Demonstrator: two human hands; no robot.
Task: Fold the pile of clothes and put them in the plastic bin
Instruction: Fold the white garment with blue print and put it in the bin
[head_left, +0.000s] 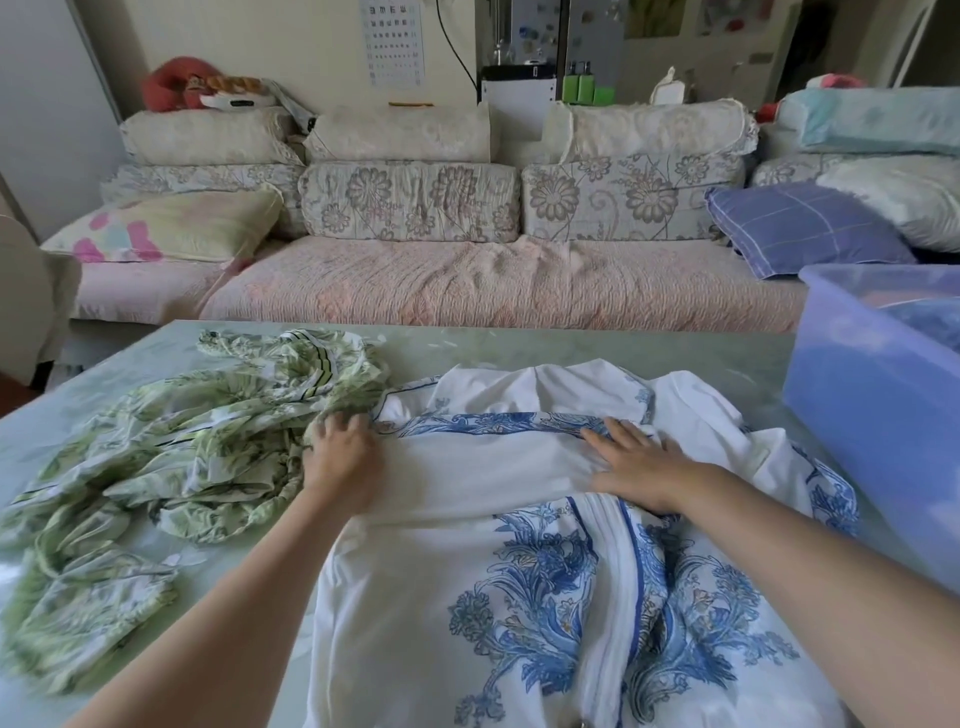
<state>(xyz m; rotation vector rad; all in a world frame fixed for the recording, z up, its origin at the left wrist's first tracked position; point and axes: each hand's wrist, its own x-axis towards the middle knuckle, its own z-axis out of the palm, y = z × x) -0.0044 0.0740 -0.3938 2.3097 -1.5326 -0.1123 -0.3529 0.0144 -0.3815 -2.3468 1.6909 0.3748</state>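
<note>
Blue-white garment (447, 587) between green clothes (182, 447) and bin (872, 415)

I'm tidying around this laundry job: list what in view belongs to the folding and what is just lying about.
Belongs to the job: white and blue garment, under left hand and right hand; green-print garment beside it; plastic bin at the right.
Just lying about: sofa, purple pillow, yellow-pink pillow, eye chart on the wall.

Cushioned floral sofa (415, 208) (pink cover), eye chart (390, 41) on wall
</note>
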